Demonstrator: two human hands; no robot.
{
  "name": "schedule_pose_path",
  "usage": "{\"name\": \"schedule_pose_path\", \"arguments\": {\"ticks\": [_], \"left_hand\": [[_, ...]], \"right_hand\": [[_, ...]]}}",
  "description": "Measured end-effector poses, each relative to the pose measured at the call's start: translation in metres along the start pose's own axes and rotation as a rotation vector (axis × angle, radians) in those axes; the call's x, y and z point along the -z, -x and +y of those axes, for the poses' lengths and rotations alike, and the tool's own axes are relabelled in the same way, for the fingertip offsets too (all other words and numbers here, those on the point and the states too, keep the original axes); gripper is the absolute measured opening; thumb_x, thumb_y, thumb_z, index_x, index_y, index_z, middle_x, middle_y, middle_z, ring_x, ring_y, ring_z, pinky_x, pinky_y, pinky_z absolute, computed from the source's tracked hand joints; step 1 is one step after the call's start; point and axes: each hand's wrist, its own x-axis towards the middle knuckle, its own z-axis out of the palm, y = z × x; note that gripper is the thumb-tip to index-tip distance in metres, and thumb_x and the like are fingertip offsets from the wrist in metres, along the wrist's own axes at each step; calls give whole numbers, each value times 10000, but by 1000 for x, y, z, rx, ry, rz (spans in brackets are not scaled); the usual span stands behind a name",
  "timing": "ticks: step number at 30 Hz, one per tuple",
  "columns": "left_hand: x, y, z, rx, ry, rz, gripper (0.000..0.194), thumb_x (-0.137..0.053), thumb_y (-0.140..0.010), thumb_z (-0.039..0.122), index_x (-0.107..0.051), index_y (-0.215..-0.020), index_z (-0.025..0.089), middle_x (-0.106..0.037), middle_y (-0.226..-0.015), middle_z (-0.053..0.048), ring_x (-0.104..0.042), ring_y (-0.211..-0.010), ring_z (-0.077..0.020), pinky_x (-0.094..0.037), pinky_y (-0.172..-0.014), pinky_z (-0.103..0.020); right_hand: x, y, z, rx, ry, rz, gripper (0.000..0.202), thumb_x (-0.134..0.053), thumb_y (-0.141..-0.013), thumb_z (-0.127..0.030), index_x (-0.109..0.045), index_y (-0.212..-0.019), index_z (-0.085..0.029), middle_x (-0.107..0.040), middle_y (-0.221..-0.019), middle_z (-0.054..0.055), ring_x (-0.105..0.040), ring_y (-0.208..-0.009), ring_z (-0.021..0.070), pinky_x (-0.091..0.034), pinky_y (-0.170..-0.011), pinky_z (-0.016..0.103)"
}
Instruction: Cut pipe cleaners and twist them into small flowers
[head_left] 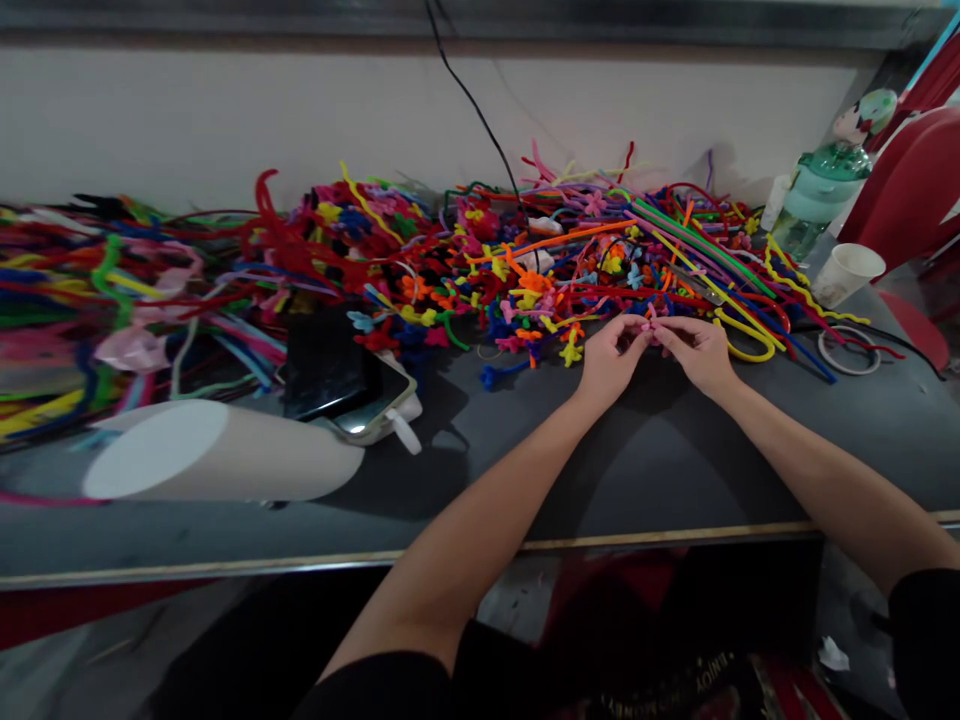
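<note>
A left hand [613, 358] and right hand [703, 356] pinch a small pink piece [650, 326] together. Behind sprawls a colorful fuzzy-stem heap [529, 290].

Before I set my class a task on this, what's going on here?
A person at a dark table pinches a small pink piece between the fingertips of the left hand and right hand. The hands meet at the near edge of a big heap of colourful fuzzy stems, some straight, some bent into small flowers. A cup and a bottle stand at the heap's right end. The pink piece is too small to make out its shape.
</note>
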Motion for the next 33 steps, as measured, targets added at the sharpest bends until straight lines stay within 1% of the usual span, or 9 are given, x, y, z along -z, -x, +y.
{"name": "schedule_pose_path", "arguments": {"ticks": [3,5,9,12,15,23,27,31,33], "left_hand": [[-1,0,-2,0,-15,47,258,-667,-853,410,-682,-945,170,-720,-850,-44,-642,-723,-126,-514,-687,-246],[0,-2,-4,2,-1,56,236,-672,-852,386,-697,-941,169,-730,-855,-47,-653,-731,-132,-519,-700,-253],[3,-5,-6,-28,-9,26,194,-663,-862,351,-732,-923,179,-750,-878,-54,-677,-765,-153,-527,-712,-271],[4,-5,-5,-50,-24,15,175,-649,-876,326,-747,-921,189,-760,-930,-58,-695,-831,-170,-539,-758,-290],[5,-5,-2,-60,-60,15,160,-651,-878,315,-755,-909,198,-764,-926,-54,-698,-832,-173,-544,-765,-300],[6,-2,2,-64,-139,50,240,-666,-857,410,-752,-886,187,-760,-865,-63,-675,-744,-164,-537,-697,-296],[6,-1,3,-100,-143,65,259,-670,-844,436,-754,-836,191,-748,-793,-55,-656,-686,-152,-527,-658,-286],[7,1,3,-137,-156,57,282,-668,-837,468,-751,-790,203,-733,-749,-45,-643,-672,-150,-525,-666,-292],[7,1,4,-153,-166,46,267,-671,-836,456,-752,-780,207,-725,-730,-38,-638,-672,-149,-522,-671,-294]], "right_hand": [[2,-2,2,-2,15,9,325,-725,-759,-486,-775,-869,-184,-729,-740,38,-590,-523,101,-498,-498,250],[3,-3,3,-2,21,4,325,-725,-758,-487,-771,-852,-180,-718,-706,30,-581,-508,95,-478,-477,236],[3,-4,2,-1,12,-20,313,-732,-755,-474,-767,-850,-179,-724,-717,30,-571,-502,84,-477,-476,226],[2,-4,0,-24,21,-14,321,-755,-728,-468,-772,-871,-181,-736,-749,38,-592,-537,99,-493,-484,231],[1,-4,0,-49,19,-9,329,-765,-712,-467,-782,-879,-184,-742,-755,42,-601,-553,107,-504,-491,238],[1,-2,-3,-1,40,-16,333,-735,-740,-496,-787,-836,-181,-737,-730,45,-615,-574,117,-513,-514,250],[2,0,-4,12,102,-23,345,-716,-758,-514,-784,-844,-187,-734,-731,47,-605,-560,117,-510,-526,265],[3,3,-6,62,176,-23,349,-707,-764,-528,-771,-844,-194,-742,-782,59,-651,-647,152,-538,-607,300],[3,4,-8,78,206,-25,359,-707,-761,-536,-762,-836,-189,-740,-782,63,-660,-669,163,-543,-636,315]]}}
